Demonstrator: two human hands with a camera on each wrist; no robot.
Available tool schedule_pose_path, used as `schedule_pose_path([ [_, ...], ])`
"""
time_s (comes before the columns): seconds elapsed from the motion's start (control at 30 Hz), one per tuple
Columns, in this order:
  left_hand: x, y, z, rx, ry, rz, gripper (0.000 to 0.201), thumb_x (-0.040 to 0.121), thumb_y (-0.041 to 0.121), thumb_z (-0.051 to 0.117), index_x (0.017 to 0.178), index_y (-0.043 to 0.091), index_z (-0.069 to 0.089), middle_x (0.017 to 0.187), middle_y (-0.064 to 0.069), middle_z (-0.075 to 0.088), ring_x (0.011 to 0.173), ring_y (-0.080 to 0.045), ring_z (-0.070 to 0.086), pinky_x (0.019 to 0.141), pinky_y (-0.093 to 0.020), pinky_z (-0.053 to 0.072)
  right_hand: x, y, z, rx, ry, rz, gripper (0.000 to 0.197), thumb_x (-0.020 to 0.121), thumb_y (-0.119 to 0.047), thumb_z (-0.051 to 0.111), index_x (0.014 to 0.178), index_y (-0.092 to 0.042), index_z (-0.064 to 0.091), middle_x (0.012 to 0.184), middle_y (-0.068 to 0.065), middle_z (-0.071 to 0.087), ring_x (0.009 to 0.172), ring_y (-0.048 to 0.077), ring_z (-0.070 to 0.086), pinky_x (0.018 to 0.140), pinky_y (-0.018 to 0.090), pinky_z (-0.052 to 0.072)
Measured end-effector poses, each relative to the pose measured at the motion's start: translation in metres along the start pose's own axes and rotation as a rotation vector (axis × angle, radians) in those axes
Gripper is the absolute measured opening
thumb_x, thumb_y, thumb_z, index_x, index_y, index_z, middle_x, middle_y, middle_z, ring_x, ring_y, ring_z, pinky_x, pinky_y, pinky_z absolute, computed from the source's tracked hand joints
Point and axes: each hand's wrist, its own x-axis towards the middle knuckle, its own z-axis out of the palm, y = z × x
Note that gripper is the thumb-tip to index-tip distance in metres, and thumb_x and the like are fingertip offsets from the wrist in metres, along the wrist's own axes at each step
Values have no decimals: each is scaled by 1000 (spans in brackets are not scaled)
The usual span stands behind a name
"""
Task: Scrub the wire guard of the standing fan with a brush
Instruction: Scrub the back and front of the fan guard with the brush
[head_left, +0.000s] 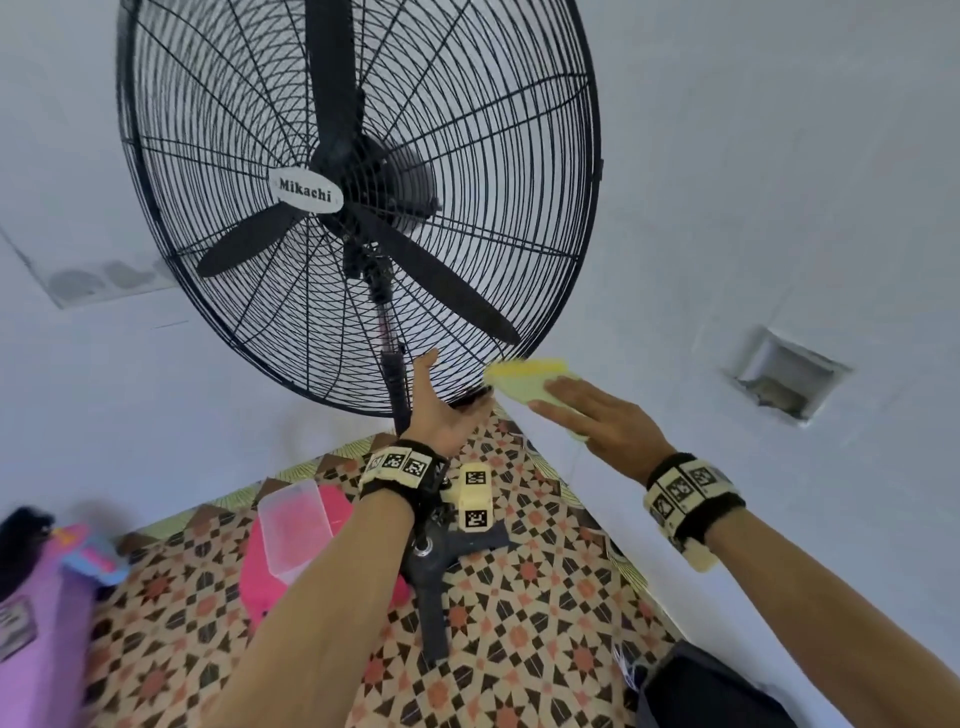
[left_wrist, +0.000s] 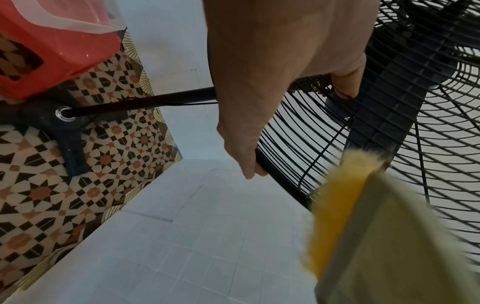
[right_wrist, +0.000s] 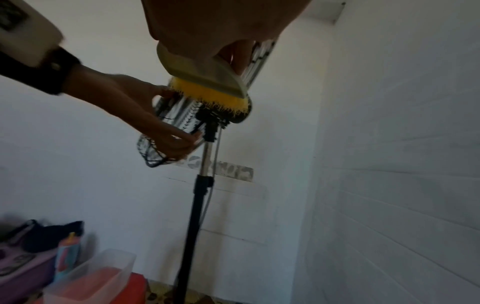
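At guard rim (head_left: 470, 400), left hand (head_left: 436, 410) grips wire; right hand (head_left: 597, 415) clasps brush (head_left: 524, 376).

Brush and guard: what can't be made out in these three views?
- Brush handle: head view, covered by right hand.
- Bristles: left wrist view, motion-blurred.
- Fan guard top: head view, cut off by the frame edge.
- Left hand fingertips: left wrist view, curled behind the rim.

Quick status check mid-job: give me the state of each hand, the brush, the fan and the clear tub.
left hand: grips the wire guard's bottom rim
right hand: holds the brush
brush: bristles against the guard's lower edge
wire guard: closed over the blades
fan blades: look still
clear tub: open, on a pink stool
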Motion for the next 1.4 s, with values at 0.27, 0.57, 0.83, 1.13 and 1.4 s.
schedule_pose_path([
  [0.27,-2,3,-10,142,13,81,111,60,24,100,150,4,38,142,-29,54,126,-37,62,103,-45,55,13,-11,-11,-27,109,7,71,83,15,53,144,-21,46,133,15,67,116,32,68,79,40,62],
  [0.57,-60,38,12,2021,-78,1132,55,80,15,83,129,18,56,131,-1,50,115,-20,50,98,-34,45,91,-55,-43,67,-101,237,34,108,-34,47,137,-16,50,97,11,72,69,25,57,53,25,29],
  [0.83,-93,97,62,2125,-51,1449,17,101,18,67,105,3,74,91,-6,70,82,-27,66,70,-30,47,144,-42,-61,254,440,501,44,100,-47,60,129,-15,53,114,-1,53,103,14,49,86,20,41],
  [1.13,-94,202,92,1866,-167,1607,19,96,3,69,111,14,75,108,1,77,71,9,62,63,-7,48,157,-9,-21,912,517,1203,128,65,-83,74,159,-20,14,161,10,36,146,30,38,120,51,34],
  [1.4,-89,240,66,2142,-355,1632,22,99,16,65,117,24,75,98,-1,79,65,3,63,60,-22,56,154,-7,-4,903,545,1156,102,85,-71,64,158,-17,18,157,8,40,143,27,41,119,39,29],
])
